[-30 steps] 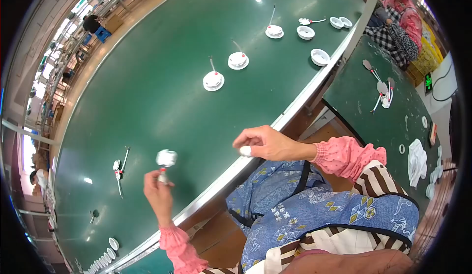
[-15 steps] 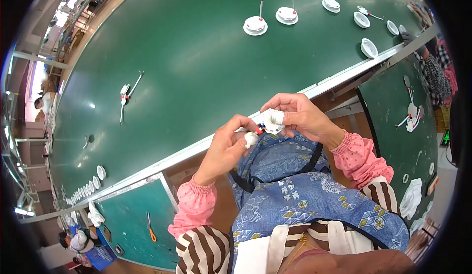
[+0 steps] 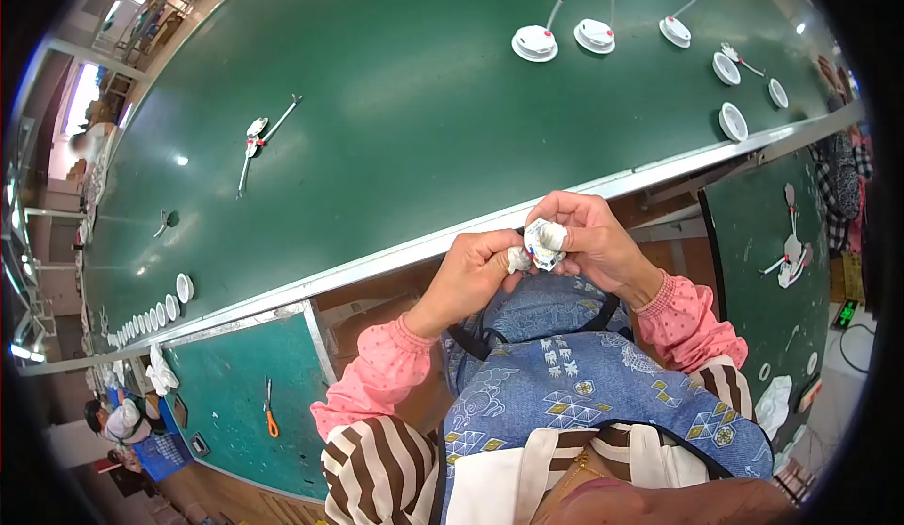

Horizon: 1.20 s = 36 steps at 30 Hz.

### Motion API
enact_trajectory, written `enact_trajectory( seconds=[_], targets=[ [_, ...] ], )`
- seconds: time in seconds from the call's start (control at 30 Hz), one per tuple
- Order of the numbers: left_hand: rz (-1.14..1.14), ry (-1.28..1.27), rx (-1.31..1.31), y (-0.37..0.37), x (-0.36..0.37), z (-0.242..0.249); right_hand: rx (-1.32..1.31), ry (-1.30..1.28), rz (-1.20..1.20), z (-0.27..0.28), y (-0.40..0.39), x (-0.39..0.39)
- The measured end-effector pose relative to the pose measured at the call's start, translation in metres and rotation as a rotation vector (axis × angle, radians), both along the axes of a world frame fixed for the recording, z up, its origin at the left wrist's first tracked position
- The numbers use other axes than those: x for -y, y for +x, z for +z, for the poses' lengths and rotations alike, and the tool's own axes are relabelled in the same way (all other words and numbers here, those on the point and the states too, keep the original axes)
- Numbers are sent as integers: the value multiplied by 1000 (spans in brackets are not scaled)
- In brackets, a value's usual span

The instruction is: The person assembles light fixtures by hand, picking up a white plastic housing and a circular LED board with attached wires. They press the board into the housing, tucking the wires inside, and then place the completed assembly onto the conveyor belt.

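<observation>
My right hand [image 3: 607, 247] pinches a small white board-like part [image 3: 543, 254] with tiny marks on its face, over my lap at the table's edge. My left hand [image 3: 471, 280] is closed against the part's left side, its fingers around a small red wire connector [image 3: 530, 258] that is mostly hidden. Both thumbs wear white wrappings. Several white round lamp pieces [image 3: 535, 45] with wires standing up rest on the green table [image 3: 395, 111] beyond my hands.
At the left lies a wired white assembly [image 3: 254, 144]. White rings [image 3: 185, 288] line the near edge at far left. Orange-handled scissors [image 3: 271, 412] lie on a lower green surface. White cups [image 3: 733, 122] and another wired assembly [image 3: 791, 247] are at the right.
My left hand has moved right and closed in on the white part, bringing the red connector up against it. The part has turned in my right hand. The whole view has shifted slightly.
</observation>
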<state>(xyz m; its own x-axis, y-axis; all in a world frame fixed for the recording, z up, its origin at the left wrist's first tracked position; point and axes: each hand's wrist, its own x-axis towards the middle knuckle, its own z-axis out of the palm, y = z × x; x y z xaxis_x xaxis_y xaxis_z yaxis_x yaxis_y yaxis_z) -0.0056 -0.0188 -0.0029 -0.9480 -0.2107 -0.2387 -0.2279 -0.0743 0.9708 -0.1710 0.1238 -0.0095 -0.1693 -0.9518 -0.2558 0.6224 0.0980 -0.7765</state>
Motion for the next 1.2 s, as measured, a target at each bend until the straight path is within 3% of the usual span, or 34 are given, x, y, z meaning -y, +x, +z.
enact_trajectory(
  seconds=[0.17,0.2,0.3,0.4,0.5,0.6,0.7,0.73,0.83,0.9,0.93,1.0,1.03,1.1,1.2],
  targets=[
    [103,-242,-145,15,-4,-6,46,57,-117,10,3,3],
    [81,-303,-77,20,-1,1,51,7,-92,4,-6,1],
    [193,-645,-239,39,1,-28,39,1,-252,6,-9,3],
    [303,-801,-242,51,5,-29,50,-98,-158,0,-24,9],
    [208,-1071,-34,70,13,-22,102,-151,-112,4,-27,17],
    [306,-1122,-240,93,17,-33,-45,-195,-136,22,-29,25],
    [610,-1429,-258,130,64,-23,-92,-180,-172,21,-33,39],
    [625,-1453,-22,158,94,-12,-93,-173,-192,17,-37,43],
    [1075,-1744,146,265,222,-20,-72,-198,-208,13,-52,50],
    [1302,-1594,650,346,286,-36,-35,-181,-228,5,-61,51],
    [1466,-1442,821,381,316,-48,-17,-175,-244,2,-62,52],
    [1538,-1037,1053,402,338,-37,-1,-161,-244,-1,-60,54],
    [1639,-1052,981,406,349,-47,6,-156,-247,-1,-58,57],
    [1610,-899,1027,409,370,-52,10,-127,-257,2,-51,62],
    [1509,-1070,966,402,389,-73,37,-83,-252,13,-41,66]
  ],
)
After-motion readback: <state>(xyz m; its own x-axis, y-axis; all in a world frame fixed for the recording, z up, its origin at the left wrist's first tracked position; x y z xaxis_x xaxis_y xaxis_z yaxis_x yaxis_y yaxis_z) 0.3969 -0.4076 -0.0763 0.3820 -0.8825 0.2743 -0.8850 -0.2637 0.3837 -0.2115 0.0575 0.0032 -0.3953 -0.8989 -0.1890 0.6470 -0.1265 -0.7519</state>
